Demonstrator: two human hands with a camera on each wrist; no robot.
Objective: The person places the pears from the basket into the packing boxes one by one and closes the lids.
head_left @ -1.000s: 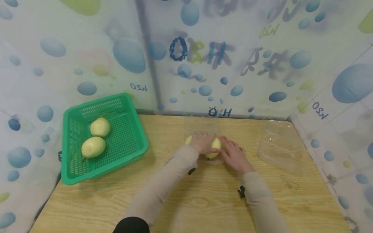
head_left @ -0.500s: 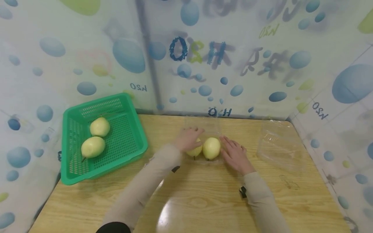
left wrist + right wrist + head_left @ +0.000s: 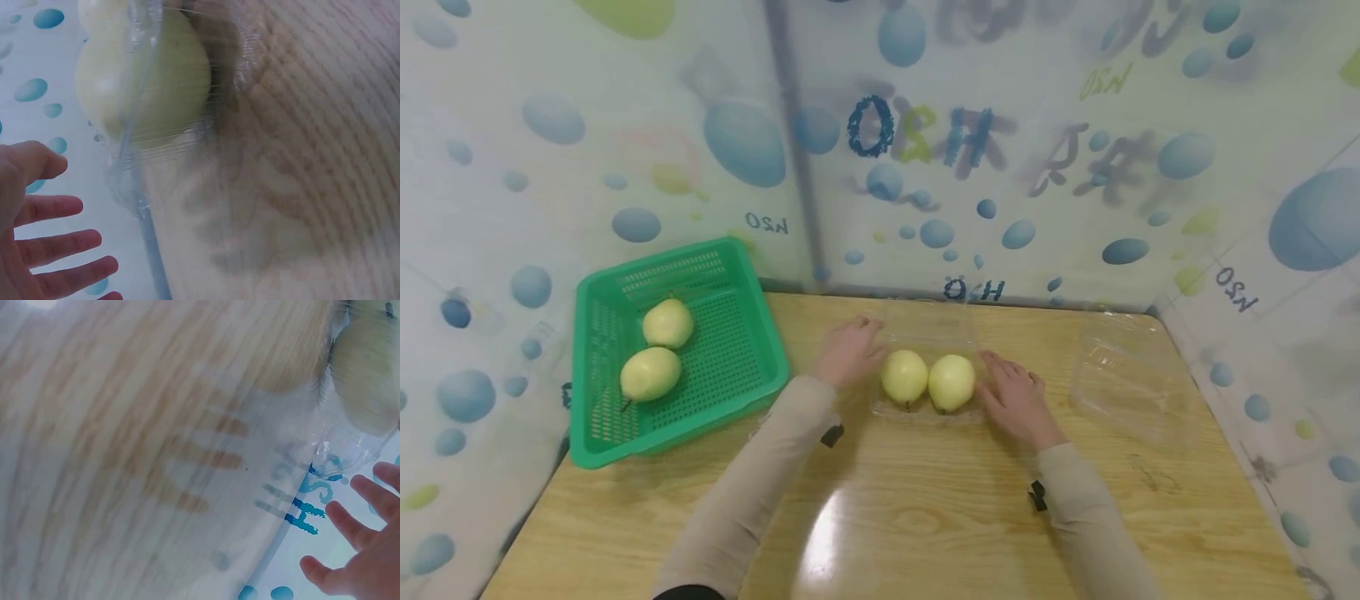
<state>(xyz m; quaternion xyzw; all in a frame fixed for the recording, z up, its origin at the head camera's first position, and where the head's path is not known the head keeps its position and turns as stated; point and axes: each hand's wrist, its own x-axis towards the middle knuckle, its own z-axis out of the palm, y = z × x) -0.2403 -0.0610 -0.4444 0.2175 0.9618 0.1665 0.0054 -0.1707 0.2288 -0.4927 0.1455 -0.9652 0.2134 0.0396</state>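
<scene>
Two pale yellow pears, a left one and a right one, sit side by side in a clear plastic clamshell box whose lid stands raised toward the wall. My left hand is beside the box's left side, holding nothing; the left wrist view shows its fingers spread apart from the box. On the other side, my right hand is at the box's right edge with fingers extended. In the right wrist view those fingers look spread near the plastic; whether they touch it I cannot tell.
A green basket on the left holds two more pears. Another clear plastic box lies at the right of the wooden table. A wall covering with blue spots rises behind the table.
My left hand has come off the pears and moved left, out of the box, uncovering both pears. The right hand has stayed at the box's right side. The head view has shifted slightly.
</scene>
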